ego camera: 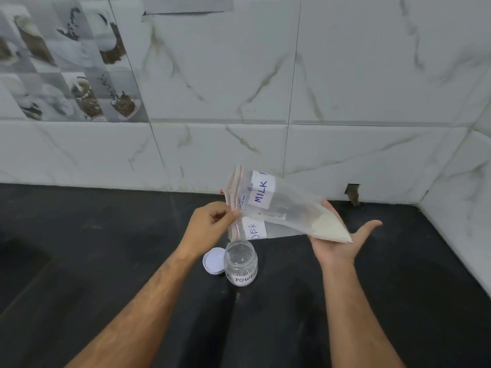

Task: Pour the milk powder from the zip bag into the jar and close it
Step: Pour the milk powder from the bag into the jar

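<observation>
A clear zip bag [276, 208] with a white "MILK POWDER" label hangs in the air above the counter, its red zip edge to the left. My left hand [210, 221] pinches that zip edge. My right hand [342, 237] lies palm up with straight fingers under the bag's far corner, where the white powder [332, 229] sits. Below the zip edge stands a small clear jar [240, 262], open, labelled "POWDER", with a little powder at its bottom. Its white lid [214, 260] lies flat on the counter, touching the jar's left side.
The black counter [106, 261] runs back to a white marble-tiled wall [265, 102], with a side wall at the right. A small hole [352, 193] shows in the tile at the counter's back edge.
</observation>
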